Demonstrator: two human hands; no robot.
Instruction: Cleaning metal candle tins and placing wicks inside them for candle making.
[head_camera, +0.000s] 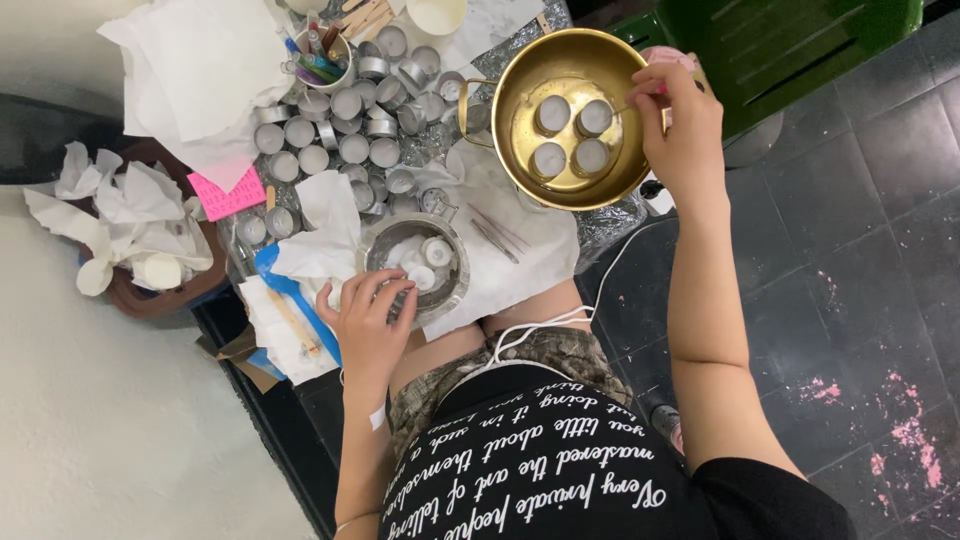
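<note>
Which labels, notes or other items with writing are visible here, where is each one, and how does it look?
Pink paper note: left on the table, beside crumpled white tissues; roughly rectangular, with handwriting.
Black shirt: bottom centre, on the person; lines of white cursive text.
No screens or printed packages show.

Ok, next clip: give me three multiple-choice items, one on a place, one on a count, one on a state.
1. Where is the right hand?
A. at the rim of the gold pot
B. in the lap
C. on the pink note

2. How many tealight cups sit in the gold pot?
A. two
B. four
C. six

3. What is the left hand doing?
A. hanging free
B. touching the steel bowl
C. holding scissors

Answers:
1 A, its fingers sit at the pot's right rim.
2 B, four round cups show inside.
3 B, its fingers rest on the bowl's near rim.
</note>
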